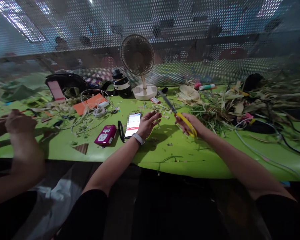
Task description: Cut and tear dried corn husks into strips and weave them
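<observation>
Yellow-handled scissors (pixel 186 122) are in my right hand (pixel 190 125), the dark blades pointing up and to the left. My left hand (pixel 147 124), with a pale watch band at the wrist, has its fingers bent together around a small pale strip (pixel 158 124) that looks like dried leaf. A lit phone (pixel 133 125) lies just left of my left hand, partly behind the wrist. Beside the phone are a black loop (pixel 120 131) and a magenta case (pixel 105 135) with a face design. Green scraps (pixel 171 158) lie near the table's front edge.
A fan (pixel 145 92), a black bottle (pixel 122 85) and a black bag (pixel 65 81) stand at the back of the green table (pixel 180 166). Dried leaves (pixel 190 95) and cables (pixel 255 150) cover the right. Another person's hands (pixel 21 123) are at the left, near an orange sheet (pixel 90 104).
</observation>
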### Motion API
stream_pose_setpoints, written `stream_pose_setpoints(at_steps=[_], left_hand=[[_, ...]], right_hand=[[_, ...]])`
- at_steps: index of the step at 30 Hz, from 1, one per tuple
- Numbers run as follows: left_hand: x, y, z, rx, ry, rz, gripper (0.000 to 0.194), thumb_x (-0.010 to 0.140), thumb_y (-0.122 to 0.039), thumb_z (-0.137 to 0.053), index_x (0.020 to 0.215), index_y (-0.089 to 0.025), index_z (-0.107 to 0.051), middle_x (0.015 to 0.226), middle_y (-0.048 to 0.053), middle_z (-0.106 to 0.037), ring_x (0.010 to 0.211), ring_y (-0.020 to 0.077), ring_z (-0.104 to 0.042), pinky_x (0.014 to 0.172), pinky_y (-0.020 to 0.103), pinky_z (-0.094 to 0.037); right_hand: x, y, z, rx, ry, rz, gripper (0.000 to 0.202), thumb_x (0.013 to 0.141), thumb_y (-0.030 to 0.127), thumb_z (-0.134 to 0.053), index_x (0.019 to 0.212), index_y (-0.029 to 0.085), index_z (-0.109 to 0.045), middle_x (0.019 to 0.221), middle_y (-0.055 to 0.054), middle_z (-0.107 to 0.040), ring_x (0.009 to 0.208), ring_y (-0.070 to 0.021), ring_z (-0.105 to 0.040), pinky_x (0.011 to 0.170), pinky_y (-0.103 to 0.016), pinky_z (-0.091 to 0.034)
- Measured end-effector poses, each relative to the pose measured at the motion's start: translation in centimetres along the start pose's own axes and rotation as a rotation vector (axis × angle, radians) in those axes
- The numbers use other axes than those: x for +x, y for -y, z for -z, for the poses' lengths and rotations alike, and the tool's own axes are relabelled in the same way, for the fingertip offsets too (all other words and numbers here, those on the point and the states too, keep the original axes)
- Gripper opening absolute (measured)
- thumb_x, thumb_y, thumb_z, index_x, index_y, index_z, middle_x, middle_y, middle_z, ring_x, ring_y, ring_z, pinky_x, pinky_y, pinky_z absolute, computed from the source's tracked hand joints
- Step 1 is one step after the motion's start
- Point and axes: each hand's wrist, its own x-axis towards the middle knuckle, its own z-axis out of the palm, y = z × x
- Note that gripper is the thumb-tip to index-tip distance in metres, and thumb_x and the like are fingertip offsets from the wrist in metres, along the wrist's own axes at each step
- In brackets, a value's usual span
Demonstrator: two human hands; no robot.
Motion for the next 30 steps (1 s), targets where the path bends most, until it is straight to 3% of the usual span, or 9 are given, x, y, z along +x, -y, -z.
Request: stream_pose_setpoints(at_steps=[2, 5, 9, 14, 17, 20, 24, 30], left_hand=[[-0.1, 0.0, 0.0, 0.008, -0.001, 0.011, 0.035, 0.061, -0.027, -0.086, 0.087, -0.015, -0.066, 0.090, 0.005, -0.074, 0.089, 0.0167, -0.071, 0.085, 0.032, -0.054], [-0.2, 0.1, -0.1, 0.012, 0.005, 0.023, 0.035, 0.061, -0.026, -0.086, 0.087, -0.016, -0.064, 0.091, 0.004, -0.074, 0.089, 0.0174, -0.072, 0.084, 0.032, -0.055], [-0.3, 0.1, -0.3, 0.001, 0.031, 0.045, 0.038, 0.060, -0.027, -0.087, 0.086, -0.017, -0.062, 0.090, 0.003, -0.074, 0.088, 0.0176, -0.072, 0.078, 0.030, -0.056], [-0.5, 0.1, -0.4, 0.048, 0.081, 0.077, 0.038, 0.061, -0.031, -0.086, 0.088, -0.016, -0.064, 0.091, 0.004, -0.074, 0.088, 0.0170, -0.071, 0.074, 0.028, -0.056], [-0.8, 0.3, -0.6, 0.113, 0.135, 0.097, 0.039, 0.064, -0.036, -0.084, 0.092, -0.016, -0.066, 0.094, 0.005, -0.074, 0.089, 0.0164, -0.071, 0.073, 0.026, -0.056], [-1.5, 0.6, -1.2, 0.179, 0.209, 0.143, 0.042, 0.063, -0.040, -0.084, 0.092, -0.015, -0.067, 0.089, 0.005, -0.073, 0.082, 0.0149, -0.070, 0.070, 0.025, -0.056], [-2.6, 0.8, -2.1, 0.253, 0.340, 0.191, 0.043, 0.062, -0.042, -0.084, 0.091, -0.014, -0.067, 0.085, 0.004, -0.072, 0.075, 0.0135, -0.069, 0.069, 0.025, -0.055], [-2.8, 1.1, -2.3, 0.247, 0.416, 0.220, 0.043, 0.058, -0.033, -0.088, 0.088, -0.014, -0.064, 0.078, -0.001, -0.068, 0.069, 0.0105, -0.066, 0.073, 0.027, -0.055]], right_hand=[[1.1, -1.0, 1.1, -0.102, -0.098, -0.074, 0.038, 0.085, 0.058, -0.054, 0.075, 0.022, -0.047, 0.049, 0.005, -0.047, 0.038, -0.0104, -0.043, 0.041, -0.024, -0.036], [2.6, -2.2, 2.4, -0.523, -0.212, -0.171, 0.044, 0.081, 0.061, -0.055, 0.064, 0.021, -0.047, 0.051, 0.000, -0.049, 0.047, -0.0150, -0.050, 0.048, -0.027, -0.035], [2.8, -2.4, 2.8, -0.977, -0.158, -0.200, 0.050, 0.083, 0.065, -0.048, 0.066, 0.019, -0.057, 0.064, -0.008, -0.060, 0.062, -0.0230, -0.059, 0.055, -0.030, -0.036], [1.6, -1.3, 2.5, -1.229, -0.079, -0.259, 0.041, 0.083, 0.054, -0.051, 0.087, 0.015, -0.065, 0.083, -0.016, -0.068, 0.074, -0.0270, -0.064, 0.059, -0.031, -0.039], [1.2, -1.1, 2.3, -1.228, -0.168, -0.165, 0.038, 0.081, 0.047, -0.055, 0.094, 0.013, -0.066, 0.095, -0.019, -0.068, 0.083, -0.0292, -0.063, 0.064, -0.033, -0.042], [1.1, -1.3, 1.6, -0.957, -0.303, 0.092, 0.034, 0.086, 0.043, -0.050, 0.098, 0.014, -0.065, 0.106, -0.016, -0.067, 0.090, -0.0257, -0.062, 0.071, -0.033, -0.044], [1.2, -1.7, -0.2, -0.359, -0.105, 0.250, 0.045, 0.091, 0.056, -0.043, 0.100, 0.016, -0.060, 0.088, -0.006, -0.067, 0.072, -0.0156, -0.057, 0.065, -0.027, -0.043], [1.0, -1.7, -1.3, -0.357, -0.204, 0.349, 0.046, 0.086, 0.061, -0.052, 0.075, 0.017, -0.055, 0.064, 0.002, -0.051, 0.060, -0.0110, -0.041, 0.059, -0.026, -0.032]])
